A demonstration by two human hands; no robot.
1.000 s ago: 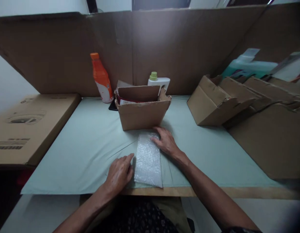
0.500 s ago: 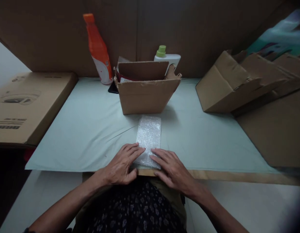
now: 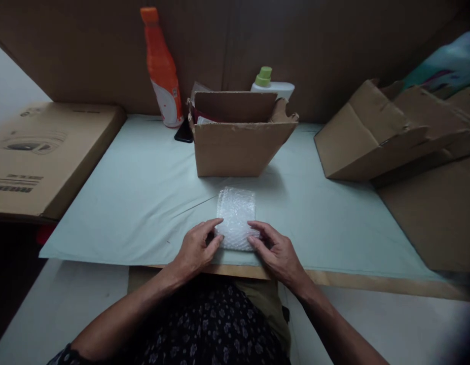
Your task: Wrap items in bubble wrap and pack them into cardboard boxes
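A sheet of clear bubble wrap point(image 3: 237, 215) lies on the cloth-covered table near its front edge, with a fold along its near end. My left hand point(image 3: 199, 245) grips the left side of this fold between thumb and fingers. On the opposite side, my right hand point(image 3: 277, 249) holds the right end of the fold, fingertips on top. Whether anything lies inside the layers I cannot tell.
Beyond the wrap stands an open cardboard box point(image 3: 230, 149) with things in it. Behind it are an orange bottle point(image 3: 162, 71), a white bottle with a green cap point(image 3: 275, 88) and a black phone point(image 3: 184, 133). Cardboard boxes flank the table, a flat one point(image 3: 33, 157) at left, others point(image 3: 371, 137) at right.
The near end of the bubble wrap has been folded away from me, so it looks shorter. My hands have gone from lying on it to gripping its sides. The view has shifted slightly.
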